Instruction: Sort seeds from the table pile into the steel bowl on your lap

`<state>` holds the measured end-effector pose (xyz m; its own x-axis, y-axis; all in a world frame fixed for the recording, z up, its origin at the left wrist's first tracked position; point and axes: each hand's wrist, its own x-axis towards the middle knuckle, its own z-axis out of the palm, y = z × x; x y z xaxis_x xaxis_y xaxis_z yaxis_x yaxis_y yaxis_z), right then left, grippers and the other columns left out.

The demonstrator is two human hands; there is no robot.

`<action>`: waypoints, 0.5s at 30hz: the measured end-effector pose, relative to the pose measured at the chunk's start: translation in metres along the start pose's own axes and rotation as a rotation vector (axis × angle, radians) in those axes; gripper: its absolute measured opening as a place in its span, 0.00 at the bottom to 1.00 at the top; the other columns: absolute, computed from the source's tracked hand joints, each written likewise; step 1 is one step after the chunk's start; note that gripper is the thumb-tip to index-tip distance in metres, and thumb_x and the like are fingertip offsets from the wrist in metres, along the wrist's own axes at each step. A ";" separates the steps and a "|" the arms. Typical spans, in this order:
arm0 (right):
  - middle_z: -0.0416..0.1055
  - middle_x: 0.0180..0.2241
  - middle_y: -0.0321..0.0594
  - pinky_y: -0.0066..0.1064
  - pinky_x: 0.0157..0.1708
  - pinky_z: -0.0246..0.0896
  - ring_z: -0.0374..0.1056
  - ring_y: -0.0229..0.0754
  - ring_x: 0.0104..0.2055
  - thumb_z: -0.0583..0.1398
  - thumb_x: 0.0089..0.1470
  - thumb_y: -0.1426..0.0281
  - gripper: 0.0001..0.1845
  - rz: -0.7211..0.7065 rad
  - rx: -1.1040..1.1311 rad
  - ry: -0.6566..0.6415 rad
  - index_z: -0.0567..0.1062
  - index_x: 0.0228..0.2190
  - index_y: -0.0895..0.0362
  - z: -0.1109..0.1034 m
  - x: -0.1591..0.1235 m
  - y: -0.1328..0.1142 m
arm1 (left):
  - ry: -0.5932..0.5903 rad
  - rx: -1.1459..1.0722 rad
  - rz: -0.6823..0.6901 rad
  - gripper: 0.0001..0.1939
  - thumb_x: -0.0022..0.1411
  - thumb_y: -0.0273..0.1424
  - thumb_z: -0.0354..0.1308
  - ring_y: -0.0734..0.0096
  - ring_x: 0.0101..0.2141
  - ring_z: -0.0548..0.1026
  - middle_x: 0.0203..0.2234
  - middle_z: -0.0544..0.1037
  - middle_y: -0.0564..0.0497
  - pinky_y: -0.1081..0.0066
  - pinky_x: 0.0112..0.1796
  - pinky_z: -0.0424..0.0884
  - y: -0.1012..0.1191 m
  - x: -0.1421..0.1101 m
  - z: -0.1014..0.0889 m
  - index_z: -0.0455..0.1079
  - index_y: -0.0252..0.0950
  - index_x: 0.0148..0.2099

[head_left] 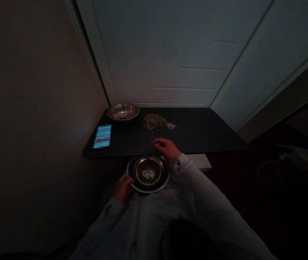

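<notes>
On the far left of the dark table lies one bright screen, blurred into blocks. Next, one of two metal bowls, the far bowl. The left hand reaches forward, thumb over the rim of the near bowl, its other fingers partly hidden. That bowl, holding seeds, sits at the lap. One seed pile lies beyond, too dim to count. The right hand bends inward over the table's near edge, fingers loosely curled; I cannot tell whether they pinch anything.
</notes>
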<state>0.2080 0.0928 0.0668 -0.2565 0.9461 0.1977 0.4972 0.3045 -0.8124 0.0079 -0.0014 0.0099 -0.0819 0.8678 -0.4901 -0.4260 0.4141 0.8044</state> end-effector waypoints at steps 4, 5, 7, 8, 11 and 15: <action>0.63 0.22 0.32 0.25 0.27 0.53 0.58 0.31 0.25 0.54 0.43 0.67 0.14 -0.002 0.094 -0.035 0.69 0.34 0.58 -0.001 0.000 0.002 | 0.008 0.008 -0.007 0.12 0.32 0.22 0.55 0.78 0.17 0.65 0.13 0.68 0.59 0.76 0.20 0.58 0.000 0.000 0.000 0.67 0.33 0.27; 0.63 0.23 0.32 0.25 0.27 0.53 0.58 0.31 0.25 0.54 0.43 0.67 0.14 -0.003 0.119 -0.047 0.69 0.34 0.58 -0.001 0.000 0.001 | 0.007 0.006 -0.006 0.12 0.32 0.22 0.55 0.78 0.17 0.65 0.13 0.68 0.59 0.76 0.19 0.58 0.000 0.000 0.000 0.67 0.33 0.27; 0.63 0.23 0.33 0.25 0.28 0.53 0.58 0.31 0.25 0.54 0.42 0.67 0.14 -0.001 0.159 -0.070 0.69 0.33 0.59 -0.003 -0.002 0.000 | -0.005 -0.004 0.002 0.11 0.32 0.22 0.55 0.79 0.16 0.64 0.12 0.66 0.60 0.76 0.19 0.59 -0.001 0.002 -0.001 0.67 0.33 0.26; 0.64 0.24 0.33 0.25 0.28 0.54 0.58 0.31 0.26 0.55 0.42 0.67 0.14 -0.001 0.174 -0.084 0.69 0.33 0.59 -0.003 -0.003 -0.002 | -0.013 -0.010 0.008 0.11 0.32 0.22 0.55 0.79 0.16 0.64 0.11 0.66 0.60 0.76 0.19 0.59 -0.001 0.002 -0.002 0.67 0.33 0.26; 0.65 0.25 0.34 0.26 0.29 0.54 0.59 0.32 0.27 0.56 0.41 0.67 0.13 0.001 0.211 -0.113 0.70 0.32 0.58 -0.010 -0.006 -0.005 | -0.006 -0.010 -0.002 0.10 0.33 0.22 0.55 0.79 0.16 0.64 0.11 0.66 0.60 0.76 0.20 0.59 -0.002 0.003 -0.003 0.67 0.33 0.25; 0.65 0.24 0.33 0.26 0.30 0.55 0.61 0.32 0.27 0.57 0.39 0.66 0.13 0.052 0.281 0.073 0.68 0.30 0.58 -0.026 0.000 -0.001 | 0.025 -0.010 -0.023 0.12 0.32 0.22 0.55 0.77 0.17 0.66 0.13 0.68 0.59 0.75 0.20 0.59 -0.003 0.003 -0.002 0.67 0.34 0.27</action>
<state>0.2294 0.0952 0.0823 -0.1716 0.9681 0.1828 0.2564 0.2230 -0.9405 0.0073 -0.0003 0.0057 -0.0941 0.8509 -0.5168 -0.4366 0.4313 0.7895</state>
